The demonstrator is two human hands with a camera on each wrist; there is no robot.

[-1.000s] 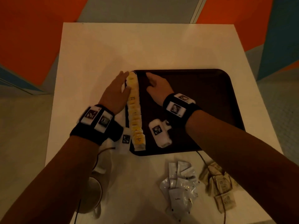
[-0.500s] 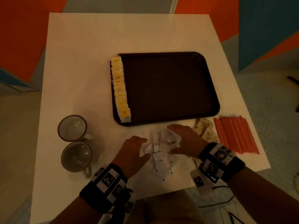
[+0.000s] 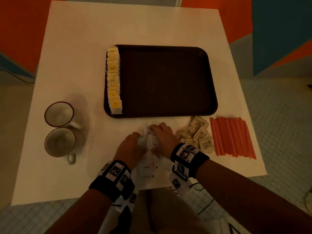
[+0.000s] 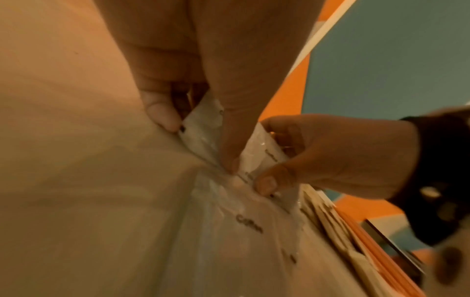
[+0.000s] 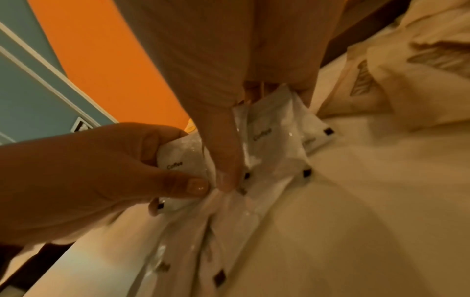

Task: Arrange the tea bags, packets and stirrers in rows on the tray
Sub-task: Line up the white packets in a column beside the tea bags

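Both hands are down on the white table (image 3: 70,48), close together over a loose heap of white coffee packets (image 3: 146,168) at the near edge. The left hand (image 3: 130,147) pinches one packet between thumb and curled fingers; in the right wrist view its thumb presses on the word "Coffee". The right hand (image 3: 163,139) has its fingers curled around more packets from the other side, thumb (image 5: 223,160) pushed down into the pile. The two hands almost touch, with only bunched packets between them. The rest of the white packets trail from the hands toward the person's body.

Just beyond the knuckles lies the dark tray (image 3: 168,81), its near rim close to the fingertips. A single row of yellow tea bags (image 3: 114,80) runs along the tray's left side, overlapping, ahead and to the left of the left hand. The remainder of the tray floor shows bare and dark.

Beside the right hand, on its outer side, sits a pile of brown packets (image 3: 197,134), touching or nearly touching the right wrist strap. Further out on that same side lie the orange stirrers (image 3: 231,135), bunched side by side, just past the brown packets.

Well out from the left hand stand two cups (image 3: 60,127), one behind the other and touching, both upright.

Nothing lies between the hands and the tray; only the tray's raised rim stands there.
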